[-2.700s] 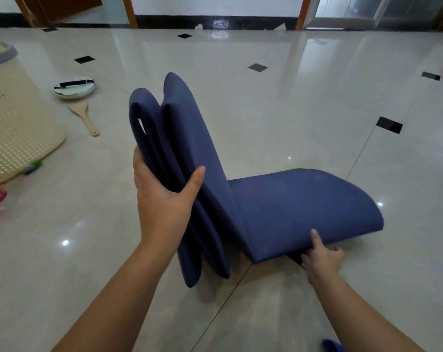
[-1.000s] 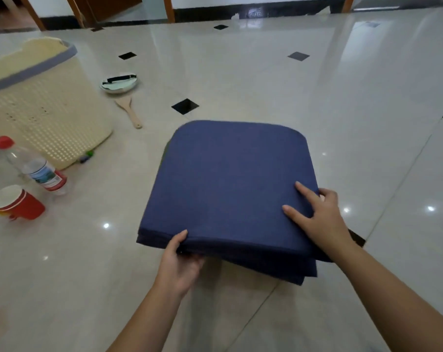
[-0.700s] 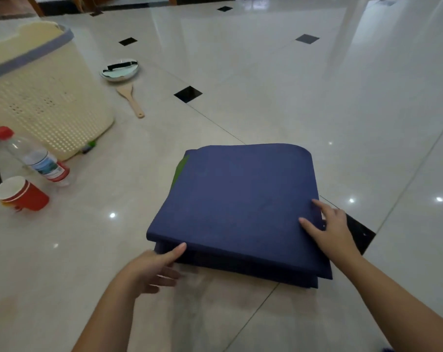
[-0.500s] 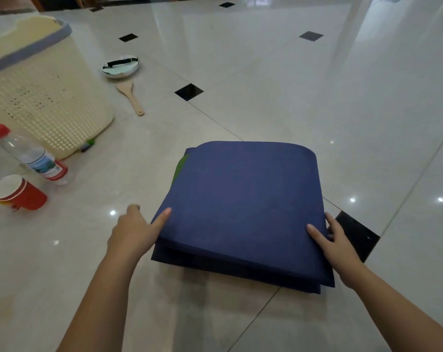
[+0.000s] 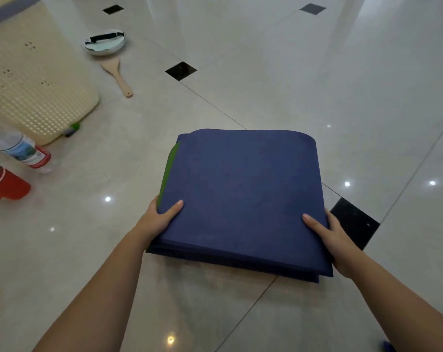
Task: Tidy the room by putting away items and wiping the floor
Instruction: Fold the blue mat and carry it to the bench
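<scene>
A dark blue folded mat (image 5: 243, 194) lies in a square stack on the glossy tiled floor (image 5: 291, 85), with a green strip showing along its left edge. My left hand (image 5: 159, 219) grips the near left corner, thumb on top and fingers under the layers. On the near right edge my right hand (image 5: 327, 235) holds the mat the same way, thumb pressed on the top layer.
A cream perforated laundry basket (image 5: 35, 80) stands at the far left. Beside it lie a plastic water bottle (image 5: 22, 151) and a red paper cup (image 5: 5, 185). A metal bowl (image 5: 104, 43) and a wooden spatula (image 5: 116, 76) sit further back.
The mat went from half unfolded and upright to a flat folded stack. Both hands have shifted to the near corners and closed on its edges.
</scene>
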The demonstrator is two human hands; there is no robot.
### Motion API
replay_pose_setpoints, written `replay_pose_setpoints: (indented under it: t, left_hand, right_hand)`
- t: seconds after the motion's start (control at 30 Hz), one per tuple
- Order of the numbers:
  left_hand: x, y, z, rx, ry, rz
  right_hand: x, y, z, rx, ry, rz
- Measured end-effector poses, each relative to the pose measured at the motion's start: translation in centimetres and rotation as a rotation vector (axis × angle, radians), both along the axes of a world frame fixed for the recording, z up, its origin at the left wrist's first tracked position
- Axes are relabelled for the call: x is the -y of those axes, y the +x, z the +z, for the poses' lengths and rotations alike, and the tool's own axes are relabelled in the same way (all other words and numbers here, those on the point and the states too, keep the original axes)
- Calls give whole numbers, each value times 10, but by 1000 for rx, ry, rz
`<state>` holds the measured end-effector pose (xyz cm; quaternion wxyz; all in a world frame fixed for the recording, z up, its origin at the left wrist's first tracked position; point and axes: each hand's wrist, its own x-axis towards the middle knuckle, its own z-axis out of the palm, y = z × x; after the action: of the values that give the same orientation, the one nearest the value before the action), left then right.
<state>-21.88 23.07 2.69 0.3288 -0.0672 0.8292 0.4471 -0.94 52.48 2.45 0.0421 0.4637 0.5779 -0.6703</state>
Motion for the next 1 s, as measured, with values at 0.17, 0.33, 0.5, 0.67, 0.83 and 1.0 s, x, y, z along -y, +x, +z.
replay_pose_setpoints:
  t: [0.17,0.33,0.5,0.67,0.83,1.0]
  left_hand:
    - [-3,2,0,-17,-80,60]
    - [-5,30,14,-163,-81,110]
    - [12,74,1,23,-54,81]
    - [8,57,4,-54,-58,47]
    - [-4,50,2,-124,-54,5]
    - [-9,48,-9,-132,-81,31]
  right_hand:
    - [3,1,-6,90,-145,-42]
    - [-10,10,4,29,-42,-36]
    - [-12,30,9,14,30,81]
    - [-13,24,13,-27,40,55]
    - [-18,17,7,-33,82,70]
    - [-20,13,-3,-43,139,98]
